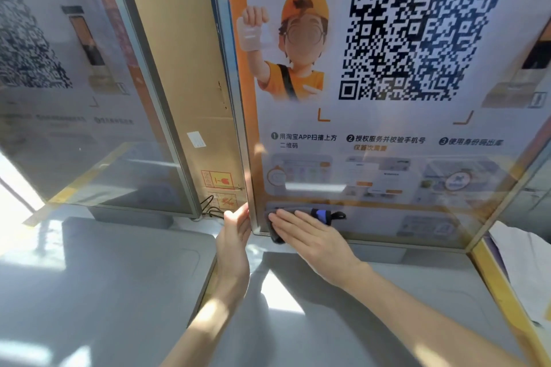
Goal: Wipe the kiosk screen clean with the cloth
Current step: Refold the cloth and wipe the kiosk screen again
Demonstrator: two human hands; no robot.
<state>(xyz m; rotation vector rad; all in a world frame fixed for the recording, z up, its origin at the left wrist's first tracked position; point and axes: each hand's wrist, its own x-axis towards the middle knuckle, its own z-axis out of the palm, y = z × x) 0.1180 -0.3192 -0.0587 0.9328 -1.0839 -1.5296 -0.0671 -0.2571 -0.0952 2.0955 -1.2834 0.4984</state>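
Observation:
The kiosk screen stands upright before me, showing a large QR code, a cartoon figure in an orange cap and rows of instructions. My right hand lies flat, fingers together, pressing a dark cloth with a blue tag against the screen's bottom left corner. Most of the cloth is hidden under the palm. My left hand holds the screen's left frame edge near the bottom, fingers wrapped round it.
A second kiosk screen stands at the left on its grey base. Brown cardboard and black cables sit between the two. White fabric lies at the right. Grey counter spreads below.

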